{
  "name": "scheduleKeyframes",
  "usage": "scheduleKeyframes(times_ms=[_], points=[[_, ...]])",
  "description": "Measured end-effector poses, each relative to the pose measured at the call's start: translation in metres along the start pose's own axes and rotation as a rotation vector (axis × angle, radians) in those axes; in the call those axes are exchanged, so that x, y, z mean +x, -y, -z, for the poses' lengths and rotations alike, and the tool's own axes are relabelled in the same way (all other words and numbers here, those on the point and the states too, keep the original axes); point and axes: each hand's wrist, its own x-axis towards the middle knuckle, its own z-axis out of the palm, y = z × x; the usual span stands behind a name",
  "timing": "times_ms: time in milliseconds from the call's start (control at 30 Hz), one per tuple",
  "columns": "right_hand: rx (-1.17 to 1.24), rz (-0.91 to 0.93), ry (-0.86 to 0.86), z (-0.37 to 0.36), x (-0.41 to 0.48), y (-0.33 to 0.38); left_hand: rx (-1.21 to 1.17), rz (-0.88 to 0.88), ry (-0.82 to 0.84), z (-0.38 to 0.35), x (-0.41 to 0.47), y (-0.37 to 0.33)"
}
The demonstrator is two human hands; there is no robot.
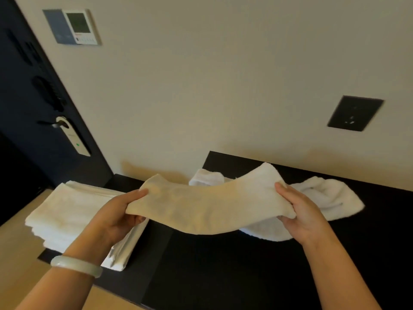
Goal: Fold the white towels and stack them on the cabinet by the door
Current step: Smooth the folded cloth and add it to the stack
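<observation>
A folded white towel (207,204) hangs stretched in the air above the black cabinet top (223,265). My left hand (116,215) grips its left end and my right hand (299,211) grips its right end, thumbs on top. The towel sags a little in the middle. A stack of folded white towels (67,211) lies on the cabinet's left end, beside the dark door (33,108). Loose unfolded white towels (324,198) lie in a heap on the cabinet behind and to the right of the held towel.
A wall runs behind the cabinet, with a black socket plate (355,113) at the right and a thermostat panel (78,25) at the upper left. The door handle and lock (71,135) are left of the stack. Light wooden floor (17,253) shows at the lower left.
</observation>
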Motion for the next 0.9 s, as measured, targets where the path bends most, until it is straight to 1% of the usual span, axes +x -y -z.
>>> scheduleKeyframes(times_ms=[133, 233, 333, 500, 567, 667, 800, 900], points=[[-0.033, 0.004, 0.025, -0.047, 0.013, -0.016, -0.015, -0.017, -0.028, 0.042, 0.013, -0.021], [-0.065, 0.002, 0.033, -0.097, 0.021, -0.038, -0.032, -0.024, -0.057, 0.087, 0.030, -0.041], [-0.063, -0.009, 0.036, -0.158, 0.029, -0.069, -0.023, -0.035, -0.051, 0.147, 0.054, -0.066], [0.022, -0.103, -0.049, -0.266, 0.043, -0.143, 0.018, -0.010, -0.008, 0.263, 0.091, -0.111], [0.024, -0.140, -0.052, -0.308, 0.050, -0.179, 0.071, -0.001, -0.019, 0.310, 0.103, -0.125], [-0.075, -0.135, -0.116, -0.364, 0.058, -0.235, 0.200, 0.026, -0.054, 0.376, 0.121, -0.139], [-0.223, -0.103, -0.174, -0.413, 0.065, -0.301, 0.409, 0.048, -0.066, 0.438, 0.145, -0.150], [-0.289, -0.048, -0.184, -0.437, 0.069, -0.321, 0.506, 0.008, -0.036, 0.465, 0.164, -0.163]])
